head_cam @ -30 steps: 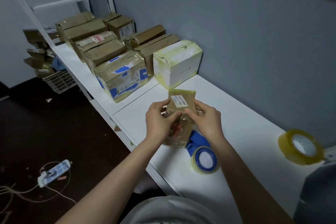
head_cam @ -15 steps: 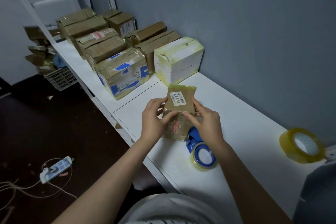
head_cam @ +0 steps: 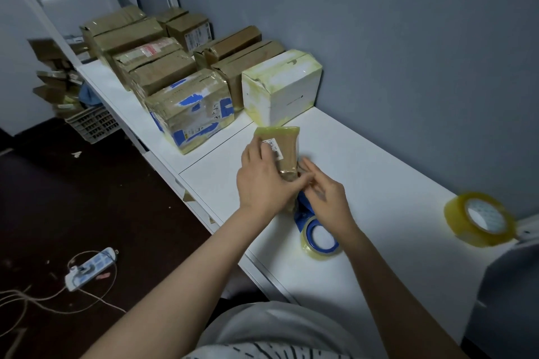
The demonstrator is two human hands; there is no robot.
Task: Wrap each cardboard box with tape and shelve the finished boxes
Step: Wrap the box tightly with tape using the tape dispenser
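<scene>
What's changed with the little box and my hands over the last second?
The left hand slid up across the front of the small box, now covering part of its label. The right hand dropped down to pinch at the lower right edge. The box stays held; the blue-cored tape roll, loose tape roll and shelved boxes stayed put.

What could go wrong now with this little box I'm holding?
The small box, gripped by the left hand while the right hand pinches its lower end, could slip onto the tape dispenser right by the hands. The spare tape roll stands on edge, so a bump might set it rolling.
</scene>
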